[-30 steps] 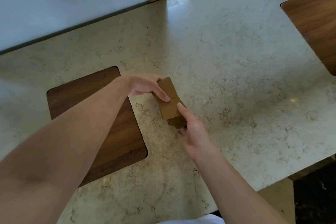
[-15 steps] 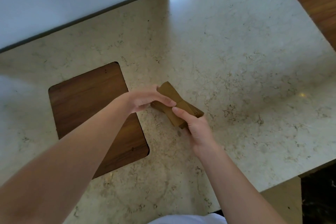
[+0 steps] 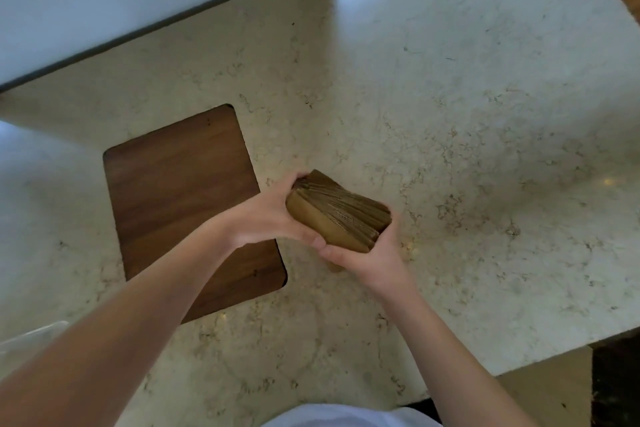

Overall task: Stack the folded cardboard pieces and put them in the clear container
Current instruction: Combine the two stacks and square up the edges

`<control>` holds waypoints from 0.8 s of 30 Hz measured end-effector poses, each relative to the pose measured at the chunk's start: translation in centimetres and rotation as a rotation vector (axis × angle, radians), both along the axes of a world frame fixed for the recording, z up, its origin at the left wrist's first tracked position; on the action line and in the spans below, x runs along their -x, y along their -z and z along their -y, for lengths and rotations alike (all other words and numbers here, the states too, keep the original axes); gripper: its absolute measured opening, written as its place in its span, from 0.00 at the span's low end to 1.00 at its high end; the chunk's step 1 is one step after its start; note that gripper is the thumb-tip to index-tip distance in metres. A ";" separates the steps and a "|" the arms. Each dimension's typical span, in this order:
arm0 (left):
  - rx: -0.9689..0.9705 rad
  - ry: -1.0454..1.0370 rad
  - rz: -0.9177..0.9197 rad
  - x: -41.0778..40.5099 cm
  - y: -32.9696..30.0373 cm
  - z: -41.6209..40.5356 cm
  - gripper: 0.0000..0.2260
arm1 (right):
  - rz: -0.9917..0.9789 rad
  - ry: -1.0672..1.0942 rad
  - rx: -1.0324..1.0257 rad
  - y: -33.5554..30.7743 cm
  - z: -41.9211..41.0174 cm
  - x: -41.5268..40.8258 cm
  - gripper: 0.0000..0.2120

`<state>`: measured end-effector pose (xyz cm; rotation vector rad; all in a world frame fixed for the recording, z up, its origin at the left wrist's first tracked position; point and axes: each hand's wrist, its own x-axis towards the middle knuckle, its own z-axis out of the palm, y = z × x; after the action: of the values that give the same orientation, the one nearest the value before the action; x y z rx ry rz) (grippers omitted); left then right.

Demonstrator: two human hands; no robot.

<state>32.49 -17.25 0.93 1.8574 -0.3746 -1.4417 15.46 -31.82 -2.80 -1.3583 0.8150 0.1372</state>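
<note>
- Head view: we see the stack of folded cardboard pieces point(image 3: 337, 215) at frame centre, now turned so its corrugated edges face up; a second ago its flat face showed.
- Left hand point(image 3: 270, 215) and right hand point(image 3: 363, 253) are both clamped on the stack, one at each end, above the marble counter point(image 3: 450, 97).
- We judge stacking done and transfer to be next.
- The clear container point(image 3: 31, 336) is only a pale rim at lower left, cut off by the forearm; its opening is hidden.
- The piece count is unreadable.
</note>
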 end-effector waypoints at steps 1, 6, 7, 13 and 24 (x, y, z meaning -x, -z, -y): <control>0.028 -0.039 0.024 1.3 0.1 -1.0 0.56 | 0.044 -0.077 0.013 0.2 0.4 0.3 0.64; 0.122 -0.163 0.212 8.4 1.8 -5.6 0.58 | 0.249 -0.429 0.189 1.8 1.1 1.7 0.68; 0.128 -0.175 0.261 9.8 2.4 -6.3 0.58 | 0.283 -0.493 0.228 2.4 1.0 2.1 0.68; 0.197 -0.315 0.419 14.7 5.2 -7.6 0.51 | 0.332 -0.665 0.288 5.1 1.8 3.4 0.64; 0.285 -0.502 0.557 17.2 6.9 -10.0 0.49 | 0.470 -0.732 0.396 5.3 -0.3 3.4 0.67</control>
<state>15.34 -7.27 -6.00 1.9098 -0.3241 -0.5005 12.06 -31.56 -8.06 -1.9216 -0.0859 0.2197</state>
